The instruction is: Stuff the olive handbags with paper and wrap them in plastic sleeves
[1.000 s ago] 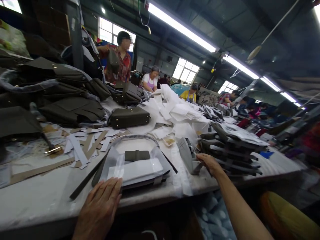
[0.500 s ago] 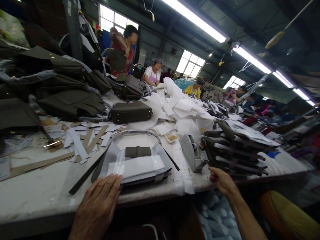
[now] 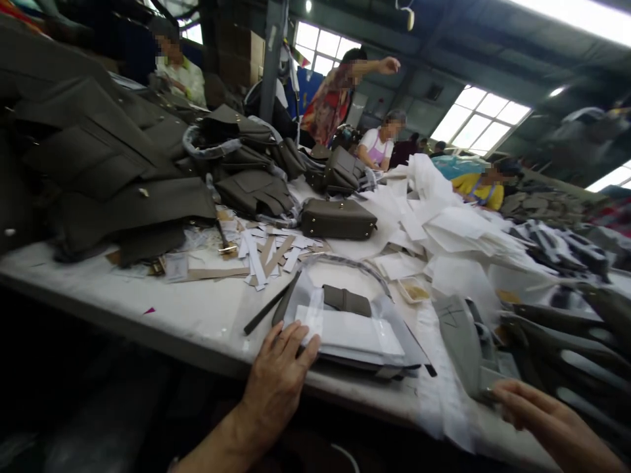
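My left hand [image 3: 280,368] lies flat with its fingers spread on the near corner of a flat olive piece wrapped in clear plastic [image 3: 394,318], which carries a white paper sheet [image 3: 355,335] and a small olive flap [image 3: 348,301]. At the lower right, my right hand [image 3: 537,414] is blurred. Its fingers stretch out toward the foot of a grey angled piece [image 3: 461,338] and hold nothing that I can see. Both hands are at the white table's near edge [image 3: 187,328].
A thin black strip [image 3: 269,307] lies left of the wrapped piece. Behind it are paper scraps [image 3: 266,253], an olive handbag [image 3: 338,220], a white paper heap [image 3: 444,217] and a small tray [image 3: 414,290]. Olive bags pile up at left [image 3: 113,164] and stacked panels at right [image 3: 566,328]. Several co-workers stand beyond.
The view has swung left, so the table now sits further right. My right hand drew back from the grey piece toward the table edge. My left hand stayed on the wrapped piece.
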`<state>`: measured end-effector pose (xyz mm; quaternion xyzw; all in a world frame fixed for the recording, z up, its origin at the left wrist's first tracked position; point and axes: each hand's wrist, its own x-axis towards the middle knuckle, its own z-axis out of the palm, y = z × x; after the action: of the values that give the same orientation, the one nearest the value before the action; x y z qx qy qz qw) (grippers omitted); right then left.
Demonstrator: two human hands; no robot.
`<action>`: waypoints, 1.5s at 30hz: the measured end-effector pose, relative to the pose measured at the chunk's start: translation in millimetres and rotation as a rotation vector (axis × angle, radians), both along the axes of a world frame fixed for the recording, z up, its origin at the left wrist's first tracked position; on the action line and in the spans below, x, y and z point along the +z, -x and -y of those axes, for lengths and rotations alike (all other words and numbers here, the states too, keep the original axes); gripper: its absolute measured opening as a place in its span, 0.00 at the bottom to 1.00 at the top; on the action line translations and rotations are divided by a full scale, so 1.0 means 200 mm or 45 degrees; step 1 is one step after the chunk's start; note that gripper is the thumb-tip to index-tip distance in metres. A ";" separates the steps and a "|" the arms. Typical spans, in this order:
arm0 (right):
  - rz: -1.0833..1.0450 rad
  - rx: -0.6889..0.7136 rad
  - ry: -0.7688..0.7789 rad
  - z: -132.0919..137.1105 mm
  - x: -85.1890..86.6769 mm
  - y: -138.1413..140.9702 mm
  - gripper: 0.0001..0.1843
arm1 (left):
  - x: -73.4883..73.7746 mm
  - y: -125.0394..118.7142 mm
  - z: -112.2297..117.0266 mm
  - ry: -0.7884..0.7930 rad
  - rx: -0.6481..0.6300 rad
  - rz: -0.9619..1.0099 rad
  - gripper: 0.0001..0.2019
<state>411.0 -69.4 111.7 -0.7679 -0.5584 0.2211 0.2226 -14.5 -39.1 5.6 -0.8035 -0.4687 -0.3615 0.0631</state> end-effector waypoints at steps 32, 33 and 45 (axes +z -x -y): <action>0.790 1.274 -0.062 -1.04 0.01 1.36 0.19 | -0.03 0.02 -0.02 -0.039 0.022 0.107 0.16; 0.652 1.200 -0.051 -1.02 -0.02 1.33 0.19 | -0.04 0.02 -0.02 -0.051 0.019 0.106 0.16; 0.134 0.939 0.169 -0.84 -0.20 1.24 0.27 | -0.09 0.05 -0.15 -0.455 -0.052 0.141 0.11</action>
<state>163.1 99.2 71.4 -0.5384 -0.7925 0.2824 0.0488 -24.7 -9.1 -13.3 -0.7678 -0.3834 -0.4839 0.1714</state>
